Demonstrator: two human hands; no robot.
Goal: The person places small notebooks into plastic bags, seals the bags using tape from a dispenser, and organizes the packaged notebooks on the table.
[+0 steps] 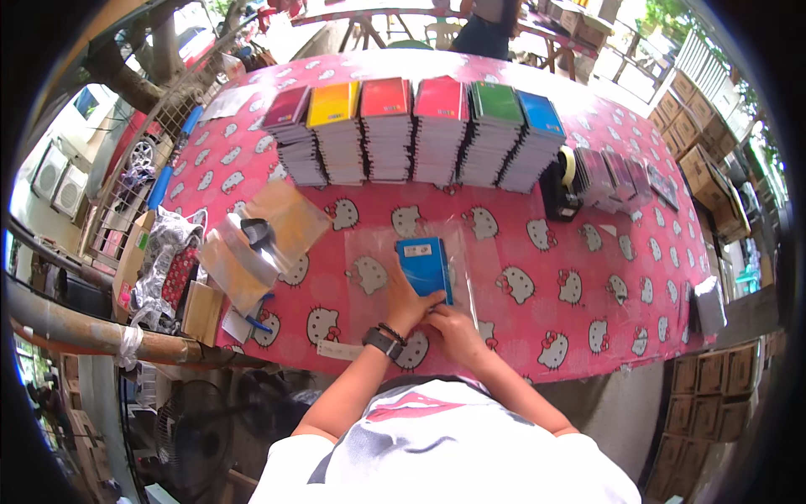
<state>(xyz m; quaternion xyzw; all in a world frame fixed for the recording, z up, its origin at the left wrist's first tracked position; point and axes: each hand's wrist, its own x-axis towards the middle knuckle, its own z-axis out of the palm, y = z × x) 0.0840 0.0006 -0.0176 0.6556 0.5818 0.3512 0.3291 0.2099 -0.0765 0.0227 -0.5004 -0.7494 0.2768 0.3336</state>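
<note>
A small blue notebook [422,259] lies in front of me on a clear plastic sheet or bag [462,252]. My left hand [409,301], with a dark watch on its wrist, grips the notebook's lower left part, its thumb reaching across toward the right edge. Close beside that thumb, at the notebook's lower edge, my right hand [454,330] has its fingers curled inward. What lies between those right fingers is hidden. Farther back stand stacks of spiral notebooks with maroon, yellow, red, pink, green [497,102] and blue covers.
A black tape dispenser [558,189] stands right of the stacks, by several small dark notebooks in packs [606,181]. Plastic packaging [264,235] with brown sheets lies at left, near a blue pen [258,322]. Cardboard boxes [714,391] are piled off the table's right side. A person [489,25] stands beyond.
</note>
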